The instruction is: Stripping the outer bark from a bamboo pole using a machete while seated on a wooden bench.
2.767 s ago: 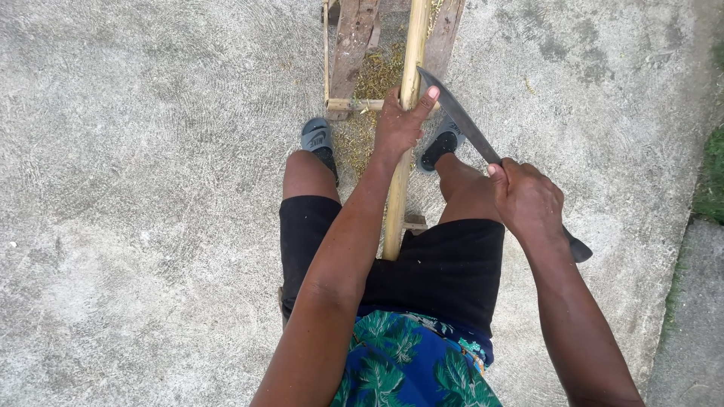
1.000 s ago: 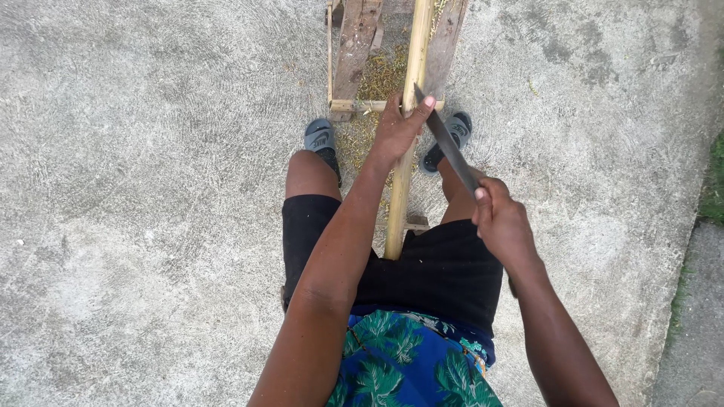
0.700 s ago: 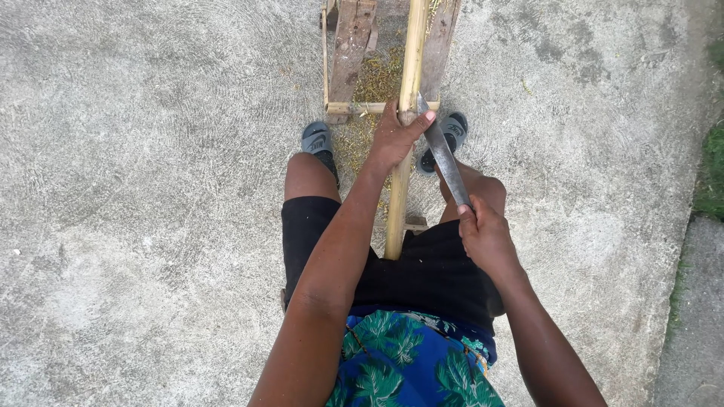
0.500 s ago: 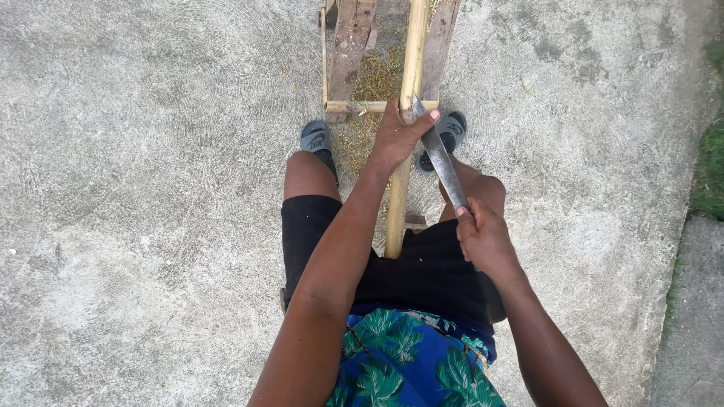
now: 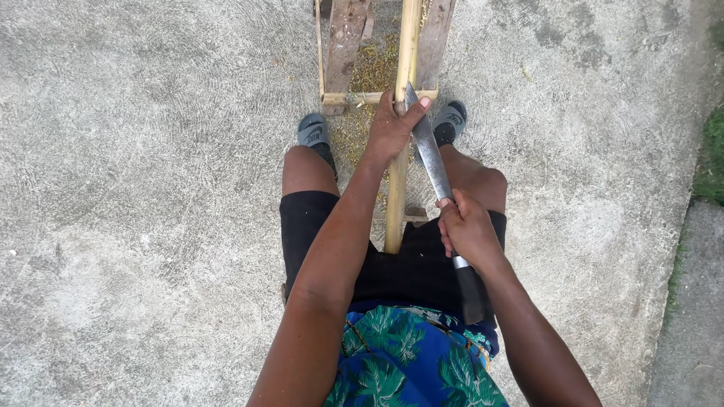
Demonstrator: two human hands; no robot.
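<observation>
Bamboo pole point(image 5: 400, 173) in left hand's point(image 5: 392, 132) grip; long knife point(image 5: 430, 154) clenched in right hand point(image 5: 467, 230)

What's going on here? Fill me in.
A seated person works a bamboo pole that runs between the knees to a wooden frame. The left hand grips the pole. The right hand holds a long knife, blade laid against the pole by the left fingers. Shavings litter the concrete.

Bamboo pole point(image 5: 402, 136) gripped by left hand point(image 5: 392, 132) | long knife point(image 5: 431, 154) pressed against it by right hand point(image 5: 467, 230) | wooden frame point(image 5: 354, 53) (shavings scattered) seen on concrete point(image 5: 151, 188)
</observation>
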